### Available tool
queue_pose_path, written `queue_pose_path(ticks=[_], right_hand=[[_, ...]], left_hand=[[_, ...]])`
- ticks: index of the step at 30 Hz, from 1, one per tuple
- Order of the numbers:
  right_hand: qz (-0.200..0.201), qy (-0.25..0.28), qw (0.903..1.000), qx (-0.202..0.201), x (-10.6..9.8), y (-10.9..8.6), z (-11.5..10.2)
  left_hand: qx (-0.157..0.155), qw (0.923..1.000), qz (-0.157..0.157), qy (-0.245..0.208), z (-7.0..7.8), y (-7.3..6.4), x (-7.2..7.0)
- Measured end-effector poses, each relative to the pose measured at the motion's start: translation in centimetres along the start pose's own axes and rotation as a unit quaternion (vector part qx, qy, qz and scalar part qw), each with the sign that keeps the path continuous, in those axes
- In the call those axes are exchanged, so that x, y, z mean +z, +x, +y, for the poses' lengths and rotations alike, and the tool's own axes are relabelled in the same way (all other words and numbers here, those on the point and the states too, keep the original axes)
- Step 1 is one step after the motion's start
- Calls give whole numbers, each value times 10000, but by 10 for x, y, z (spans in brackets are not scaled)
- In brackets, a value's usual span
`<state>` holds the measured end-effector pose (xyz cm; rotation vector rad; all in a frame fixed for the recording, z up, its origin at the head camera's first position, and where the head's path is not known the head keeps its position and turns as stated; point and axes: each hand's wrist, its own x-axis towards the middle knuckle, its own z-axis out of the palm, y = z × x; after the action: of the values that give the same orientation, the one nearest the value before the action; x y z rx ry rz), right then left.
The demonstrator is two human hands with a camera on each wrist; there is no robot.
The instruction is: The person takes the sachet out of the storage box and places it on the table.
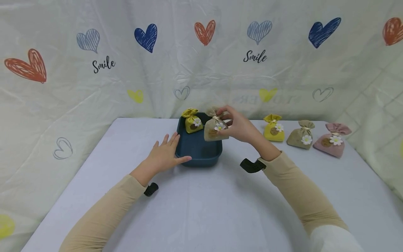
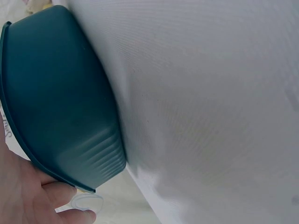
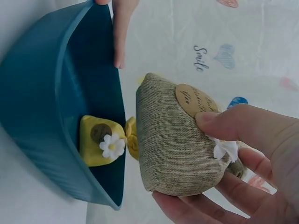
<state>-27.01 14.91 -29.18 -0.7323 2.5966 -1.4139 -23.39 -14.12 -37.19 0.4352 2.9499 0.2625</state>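
Beige woven-cloth pouch (image 3: 175, 149), full-bodied, neck tied; held just above the right side of a blue-green, rounded rectangular plastic basin (image 1: 199, 162). Hands: left (image 1: 163, 154) outstretched against the basin's rim, gripping nothing; right (image 1: 240, 128) curled about the pouch, thumb in front. Handling: probably light, soft, hardly slippery; best taken round the body or tied neck (the white flower (image 3: 225, 149) looks delicate). Writing: white printed backdrop (image 1: 201, 66), "Smile" twice; round brown label (image 3: 195, 99), script, "Best" and "You" legible, remainder uncertain.

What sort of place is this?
Perhaps a makeshift indoor filming corner: a pale, wrinkled, heart-printed sheet lettered "Smile" hangs behind a flat white rectangular table.
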Motion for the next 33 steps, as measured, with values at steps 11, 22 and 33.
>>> queue_pose_path(ticks=[11,22,33], right_hand=[[460,-225,9986,117,-9,-18,14],[694,-115,9975,83,-23,-35,32],[763,-335,9962,271,-37,-52,40]], left_hand=[[5,10000,-9,37,0,2,1],[20,10000,33,5,-1,3,3],[-18,10000,-20,29,-1,1,1]])
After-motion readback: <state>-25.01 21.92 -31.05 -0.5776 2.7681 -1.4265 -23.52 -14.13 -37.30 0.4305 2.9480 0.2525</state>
